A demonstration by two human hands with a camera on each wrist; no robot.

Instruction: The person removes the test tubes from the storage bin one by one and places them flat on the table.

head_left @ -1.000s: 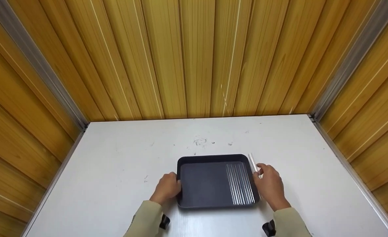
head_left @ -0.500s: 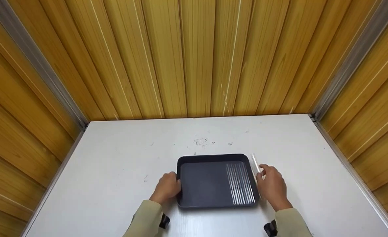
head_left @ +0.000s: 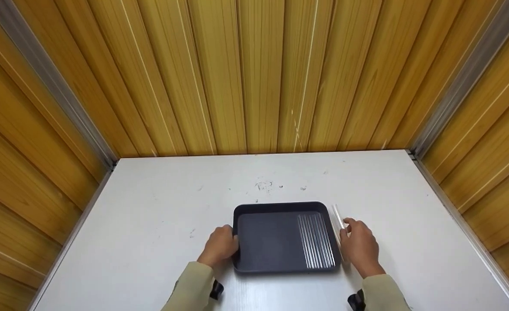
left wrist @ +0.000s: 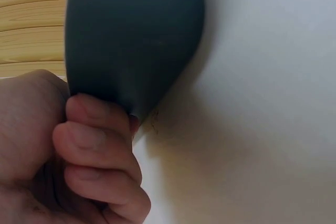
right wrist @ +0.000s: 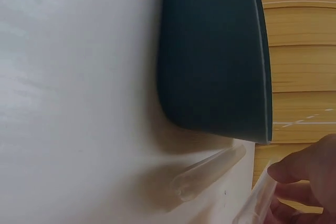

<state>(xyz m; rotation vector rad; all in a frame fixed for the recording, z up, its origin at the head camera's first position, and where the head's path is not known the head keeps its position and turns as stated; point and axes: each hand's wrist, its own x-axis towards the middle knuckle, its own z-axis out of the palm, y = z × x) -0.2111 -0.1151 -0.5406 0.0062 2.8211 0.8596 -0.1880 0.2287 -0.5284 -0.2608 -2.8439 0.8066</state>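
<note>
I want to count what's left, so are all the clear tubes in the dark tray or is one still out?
Out: one clear tube lies on the table beside the dark tray, another is in the right hand. Others lie in the tray.

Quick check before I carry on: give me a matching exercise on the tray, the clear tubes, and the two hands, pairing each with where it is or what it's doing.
Things:
1. Left hand
2. Right hand
3. Dark tray
4. Clear tubes in the tray

Places or states:
A. Lie side by side along the right part of the tray floor
B. Grips the tray's left rim
C. Sits flat on the white table
D. Pinches a clear tube just outside the tray's right edge

Pairs: 1-B, 2-D, 3-C, 4-A
</note>
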